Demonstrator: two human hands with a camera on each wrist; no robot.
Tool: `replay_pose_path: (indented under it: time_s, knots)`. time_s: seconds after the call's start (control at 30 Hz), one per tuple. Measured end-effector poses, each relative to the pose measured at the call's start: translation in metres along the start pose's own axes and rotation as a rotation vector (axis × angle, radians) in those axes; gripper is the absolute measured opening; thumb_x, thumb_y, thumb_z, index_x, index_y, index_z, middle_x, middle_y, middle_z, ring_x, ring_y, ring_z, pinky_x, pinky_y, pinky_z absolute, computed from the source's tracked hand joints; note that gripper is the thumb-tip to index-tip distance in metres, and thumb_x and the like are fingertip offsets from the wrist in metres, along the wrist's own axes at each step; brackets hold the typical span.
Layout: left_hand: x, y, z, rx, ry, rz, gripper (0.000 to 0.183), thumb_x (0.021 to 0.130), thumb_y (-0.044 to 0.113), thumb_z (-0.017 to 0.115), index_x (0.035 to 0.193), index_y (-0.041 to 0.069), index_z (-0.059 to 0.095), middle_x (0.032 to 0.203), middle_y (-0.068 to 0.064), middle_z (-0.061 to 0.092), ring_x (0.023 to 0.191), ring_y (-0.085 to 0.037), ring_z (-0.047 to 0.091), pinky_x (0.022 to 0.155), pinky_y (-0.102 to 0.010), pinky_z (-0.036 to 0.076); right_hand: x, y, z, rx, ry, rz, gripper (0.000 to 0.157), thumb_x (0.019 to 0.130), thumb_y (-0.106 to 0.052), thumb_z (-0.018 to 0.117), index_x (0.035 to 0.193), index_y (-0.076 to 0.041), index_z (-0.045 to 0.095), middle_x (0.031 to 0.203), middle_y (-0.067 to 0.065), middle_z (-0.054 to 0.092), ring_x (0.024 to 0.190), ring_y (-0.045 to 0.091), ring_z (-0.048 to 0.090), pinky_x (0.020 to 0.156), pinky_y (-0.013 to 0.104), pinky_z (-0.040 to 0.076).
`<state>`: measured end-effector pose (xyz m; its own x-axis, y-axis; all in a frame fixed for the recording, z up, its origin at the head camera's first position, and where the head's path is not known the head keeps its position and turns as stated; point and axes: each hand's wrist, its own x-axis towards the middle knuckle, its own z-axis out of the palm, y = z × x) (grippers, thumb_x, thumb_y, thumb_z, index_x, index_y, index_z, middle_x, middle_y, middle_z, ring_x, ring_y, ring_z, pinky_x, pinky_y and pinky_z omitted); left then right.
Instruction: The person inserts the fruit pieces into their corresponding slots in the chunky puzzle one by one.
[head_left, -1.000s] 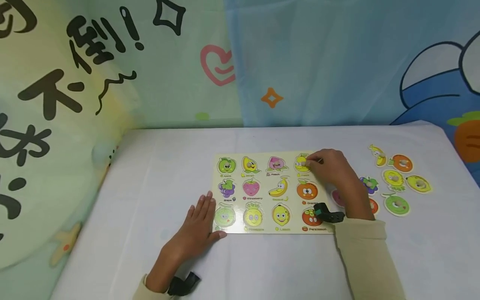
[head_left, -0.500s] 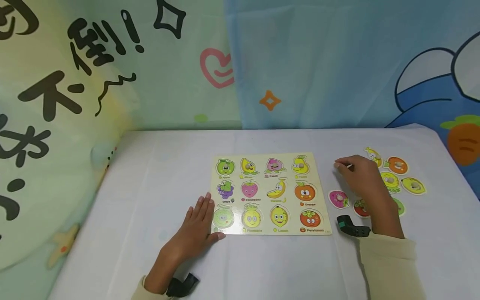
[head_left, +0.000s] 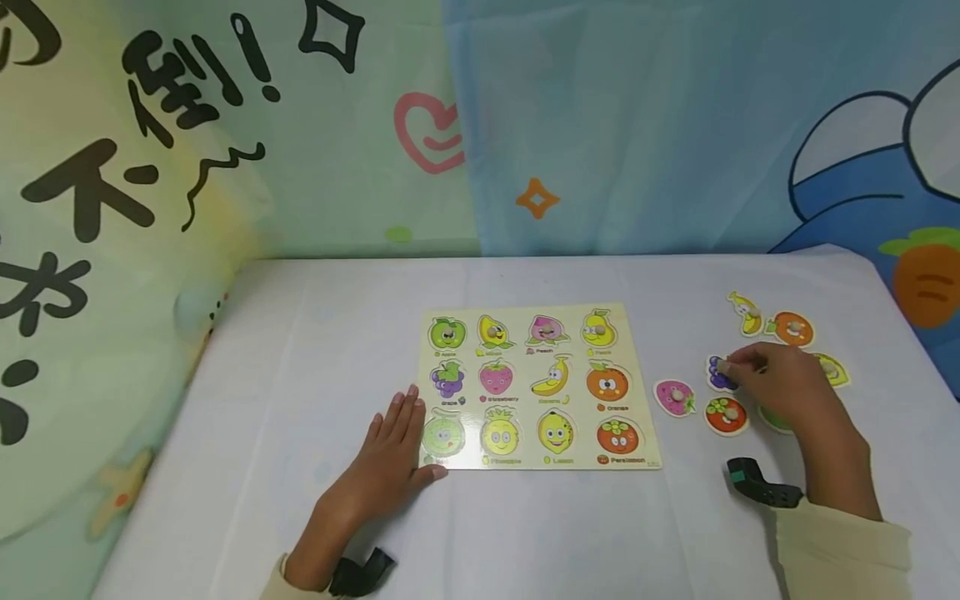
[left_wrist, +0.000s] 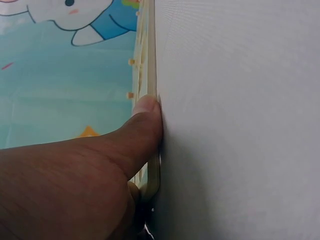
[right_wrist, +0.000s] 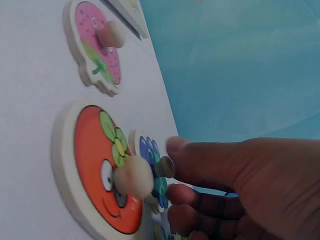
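Note:
My left hand [head_left: 386, 454] lies with fingers extended on the left edge of a fruit puzzle board [head_left: 654, 454]. In the left wrist view its thumb [left_wrist: 142, 120] presses against the board's side. To the right of the board, my right hand [head_left: 780, 387] pinches at the knob of a grape puzzle piece [head_left: 717, 375], which lies on the table. The right wrist view shows the thumb and a finger on either side of the grape piece's wooden knob [right_wrist: 165, 167]. Apple, mango, peach and pear pieces with knobs sit in the board's top row.
Around the right hand lie a strawberry piece [head_left: 675, 397], a persimmon piece [head_left: 726, 415], a banana piece [head_left: 745, 313], an orange piece [head_left: 792, 328], a lemon piece [head_left: 834, 369] and a partly hidden green piece [head_left: 774, 421]. A white cloth [head_left: 540, 533] covers the table.
My right hand has left the pear piece in the board's top right corner and moved right to the grape piece. The left hand stays on the board's edge.

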<state>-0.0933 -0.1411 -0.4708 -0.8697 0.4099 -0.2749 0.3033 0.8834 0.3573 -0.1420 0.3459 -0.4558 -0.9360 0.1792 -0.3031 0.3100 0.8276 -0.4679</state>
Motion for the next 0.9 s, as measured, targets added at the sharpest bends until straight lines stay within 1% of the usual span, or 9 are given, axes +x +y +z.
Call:
replay_pose_path:
  time_s: [0.13, 0.3, 0.47, 0.53, 0.63, 0.73, 0.9]
  knots:
    - [0.000, -0.001, 0.000, 0.003, 0.005, -0.003, 0.093, 0.091, 0.050, 0.061, 0.155, 0.002, 0.013, 0.162, -0.011, 0.000, 0.147, -0.027, -0.004, 0.116, -0.051, 0.009, 0.000, 0.000, 0.004, -0.003, -0.011, -0.007, 0.038, 0.093, -0.023, 0.066, 0.112, 0.010, 0.060, 0.090, 0.018, 0.060, 0.082, 0.033, 0.052, 0.064, 0.040, 0.045]
    - [0.001, 0.000, 0.001, 0.002, 0.010, -0.001, 0.095, 0.090, 0.050, 0.063, 0.155, 0.003, 0.013, 0.162, -0.010, 0.000, 0.148, -0.026, -0.003, 0.116, -0.050, 0.009, -0.001, -0.006, 0.005, -0.009, 0.001, -0.018, 0.034, 0.093, -0.021, 0.067, 0.109, 0.008, 0.062, 0.093, 0.020, 0.062, 0.083, 0.033, 0.053, 0.062, 0.038, 0.045]
    - [0.001, 0.000, 0.001, -0.003, 0.007, -0.010, 0.095, 0.090, 0.051, 0.063, 0.155, 0.003, 0.013, 0.162, -0.010, 0.000, 0.147, -0.026, -0.004, 0.116, -0.050, 0.009, 0.000, -0.021, 0.008, 0.025, 0.036, -0.070, 0.036, 0.094, -0.026, 0.066, 0.113, 0.005, 0.064, 0.099, 0.021, 0.063, 0.086, 0.031, 0.051, 0.059, 0.033, 0.045]
    - [0.001, 0.000, 0.001, -0.006, 0.009, -0.011, 0.095, 0.090, 0.051, 0.063, 0.155, 0.003, 0.013, 0.162, -0.010, 0.000, 0.147, -0.025, -0.004, 0.116, -0.050, 0.009, 0.001, -0.028, 0.010, 0.042, 0.049, -0.096, 0.038, 0.094, -0.028, 0.065, 0.115, 0.004, 0.065, 0.101, 0.020, 0.063, 0.088, 0.031, 0.051, 0.060, 0.033, 0.045]
    - [0.002, 0.000, 0.002, -0.007, 0.008, -0.010, 0.094, 0.091, 0.051, 0.062, 0.155, 0.003, 0.013, 0.162, -0.010, -0.001, 0.147, -0.025, -0.004, 0.116, -0.049, 0.009, 0.001, -0.041, 0.016, 0.068, 0.059, -0.132, 0.039, 0.095, -0.031, 0.064, 0.117, 0.001, 0.066, 0.102, 0.019, 0.065, 0.090, 0.031, 0.052, 0.066, 0.037, 0.046]
    - [0.002, -0.001, 0.001, -0.015, 0.008, -0.006, 0.094, 0.091, 0.050, 0.062, 0.155, 0.002, 0.014, 0.162, -0.011, 0.000, 0.147, -0.027, -0.004, 0.116, -0.050, 0.009, 0.001, -0.054, 0.020, 0.098, 0.067, -0.171, 0.037, 0.096, -0.031, 0.063, 0.118, -0.002, 0.067, 0.104, 0.018, 0.065, 0.091, 0.030, 0.053, 0.071, 0.040, 0.045]
    - [0.000, -0.001, 0.000, -0.021, 0.003, -0.009, 0.094, 0.091, 0.049, 0.063, 0.155, 0.001, 0.014, 0.162, -0.012, 0.001, 0.147, -0.028, -0.003, 0.116, -0.051, 0.009, 0.002, -0.079, 0.023, 0.135, 0.098, -0.226, 0.031, 0.096, -0.028, 0.064, 0.115, -0.004, 0.069, 0.107, 0.017, 0.065, 0.089, 0.028, 0.052, 0.071, 0.039, 0.044]
